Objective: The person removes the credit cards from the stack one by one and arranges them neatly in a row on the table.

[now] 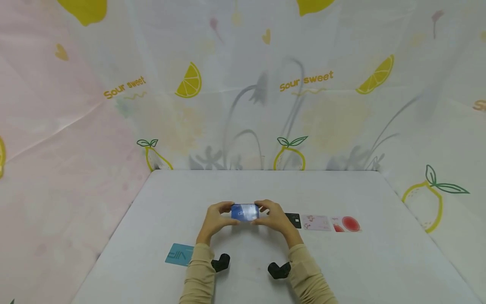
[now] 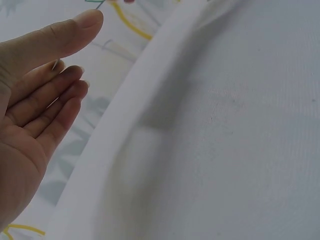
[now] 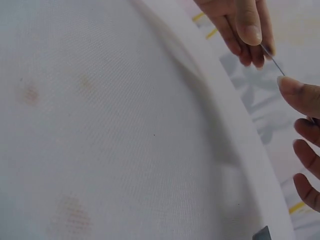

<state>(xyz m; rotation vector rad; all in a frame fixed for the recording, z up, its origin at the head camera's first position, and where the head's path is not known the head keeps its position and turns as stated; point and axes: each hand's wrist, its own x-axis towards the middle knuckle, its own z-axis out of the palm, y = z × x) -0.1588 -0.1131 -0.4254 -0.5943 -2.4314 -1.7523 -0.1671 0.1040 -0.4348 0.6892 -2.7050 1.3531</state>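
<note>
Both hands hold up one blue card (image 1: pixel 244 212) between them, its printed face toward the head camera. At its left end the left hand (image 1: pixel 217 218) pinches it between thumb and fingers; the right hand (image 1: pixel 274 216) pinches the right end the same way. Seen edge-on in the right wrist view, the card (image 3: pixel 273 60) is a thin line from one thumb to the other thumb (image 3: pixel 300 95). In the left wrist view the left hand (image 2: pixel 40 95) shows its thumb above curved fingers, with the card mostly hidden.
A teal card (image 1: pixel 179 254) lies on the white table (image 1: pixel 243 185) by the left sleeve. Right of the right hand lie a black card (image 1: pixel 294 220), a pale pink card (image 1: pixel 317 222) and a white card with red circles (image 1: pixel 346 224) in a row. Printed cloth hangs behind.
</note>
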